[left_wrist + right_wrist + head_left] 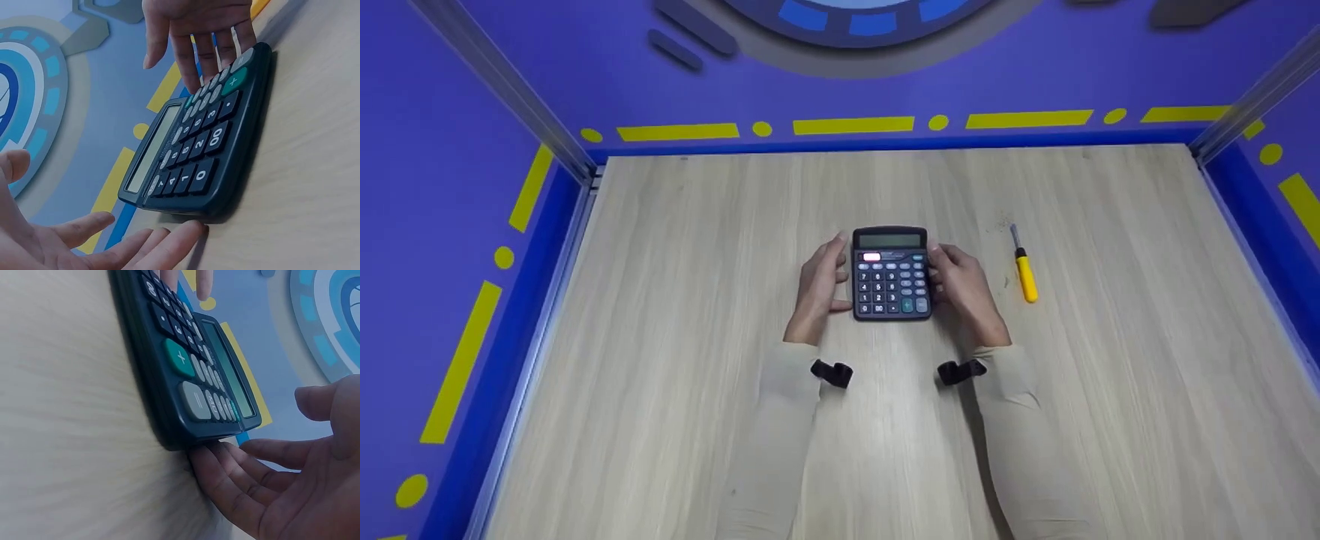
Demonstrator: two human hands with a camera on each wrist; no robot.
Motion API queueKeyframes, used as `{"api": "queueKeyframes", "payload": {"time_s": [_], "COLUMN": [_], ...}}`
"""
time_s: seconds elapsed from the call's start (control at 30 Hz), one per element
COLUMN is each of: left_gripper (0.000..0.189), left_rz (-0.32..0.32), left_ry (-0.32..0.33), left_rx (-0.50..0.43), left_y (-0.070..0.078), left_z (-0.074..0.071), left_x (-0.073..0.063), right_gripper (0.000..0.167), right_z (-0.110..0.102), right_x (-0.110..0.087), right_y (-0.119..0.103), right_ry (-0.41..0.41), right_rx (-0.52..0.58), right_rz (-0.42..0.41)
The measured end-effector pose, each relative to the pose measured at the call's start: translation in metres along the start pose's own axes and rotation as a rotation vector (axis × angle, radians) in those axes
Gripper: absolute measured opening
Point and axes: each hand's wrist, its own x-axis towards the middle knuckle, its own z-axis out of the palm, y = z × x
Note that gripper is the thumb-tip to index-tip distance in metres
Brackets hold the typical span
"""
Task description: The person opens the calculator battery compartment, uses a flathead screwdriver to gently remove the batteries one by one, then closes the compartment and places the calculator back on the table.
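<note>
A black desk calculator (890,260) lies face up on the wooden table, its grey display toward the back wall. My left hand (816,286) is beside the calculator's left edge. In the left wrist view its fingers (169,244) are spread, with the tips close to that edge; whether they touch it I cannot tell. On the other side, my right hand (964,285) rests against the right edge. The right wrist view shows its fingers (225,486) fairly straight, with some tips at the calculator's lower side and the thumb raised apart. Neither hand grasps the calculator.
To the right of the right hand lies a screwdriver (1025,274) with a yellow handle, its tip toward the back. Small specks dot the table (1125,315) near that tip. Blue-purple panels with yellow marks (853,126) border the table at the back and sides.
</note>
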Motion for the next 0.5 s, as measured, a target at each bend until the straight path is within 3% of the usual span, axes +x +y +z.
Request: {"api": "queueKeyframes", "payload": {"time_s": [0.23, 0.5], "left_gripper": [0.066, 0.074], "left_rz": [0.009, -0.004], "left_ry": [-0.018, -0.032], "left_rx": [-0.011, -0.037], "left_y": [-0.0056, -0.0101], "left_z": [0.0031, -0.0014], "left_x": [0.0003, 0.0045], "right_gripper": [0.054, 0.048], "right_z": [0.0020, 0.0058], "right_x": [0.0003, 0.0037], "right_y": [0.0045, 0.0039], "right_ry": [-0.013, -0.006], "right_rx": [-0.012, -0.063], "right_rz": [-0.016, -0.055]}}
